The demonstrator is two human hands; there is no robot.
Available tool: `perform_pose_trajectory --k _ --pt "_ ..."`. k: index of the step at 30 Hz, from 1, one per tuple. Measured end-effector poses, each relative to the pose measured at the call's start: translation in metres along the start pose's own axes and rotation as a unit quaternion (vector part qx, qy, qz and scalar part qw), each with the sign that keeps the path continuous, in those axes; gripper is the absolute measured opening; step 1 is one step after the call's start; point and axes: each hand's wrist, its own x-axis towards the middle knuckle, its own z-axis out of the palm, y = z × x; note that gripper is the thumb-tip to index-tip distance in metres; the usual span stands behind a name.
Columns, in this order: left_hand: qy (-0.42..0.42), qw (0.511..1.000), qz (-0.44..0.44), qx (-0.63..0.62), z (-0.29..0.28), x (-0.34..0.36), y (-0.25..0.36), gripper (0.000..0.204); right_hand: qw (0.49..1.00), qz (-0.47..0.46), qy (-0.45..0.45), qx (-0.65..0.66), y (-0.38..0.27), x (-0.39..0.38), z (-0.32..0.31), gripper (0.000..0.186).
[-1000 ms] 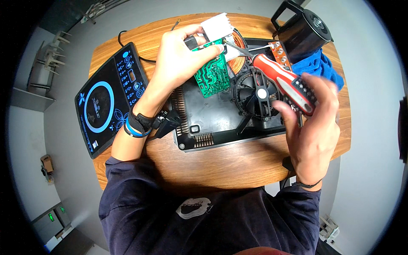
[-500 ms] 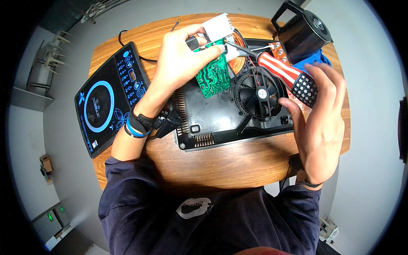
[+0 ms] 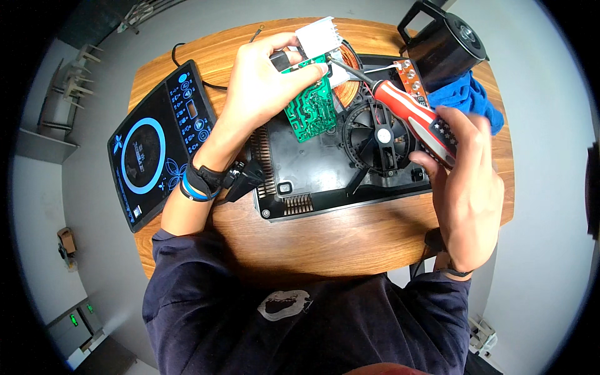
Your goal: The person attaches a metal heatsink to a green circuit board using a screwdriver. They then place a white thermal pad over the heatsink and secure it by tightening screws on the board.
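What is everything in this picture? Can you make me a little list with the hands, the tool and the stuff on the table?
Left hand: holding a green board with a silvery block at its top edge
Right hand: fingers curled around the screwdriver's handle
Tool: red, white and dark screwdriver, tip at the board's top edge
Below the board: black tray with a fan
Partly behind the board: copper coil
Left side: black panel with a blue ring
Right side: black jug, blue cloth
Table: brown wood
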Motion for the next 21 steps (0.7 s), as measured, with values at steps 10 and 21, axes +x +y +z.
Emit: perform_pose_trajectory --k 10,21 --pt "-0.004 1.0 0.015 0.02 0.003 0.0 0.008 0.038 0.998 -0.046 0.049 0.007 0.001 0.005 -0.006 0.055" --pt "-0.006 1.0 0.016 0.001 0.003 -0.001 0.007 0.038 0.99 -0.112 0.077 0.051 0.004 0.01 -0.005 0.057"
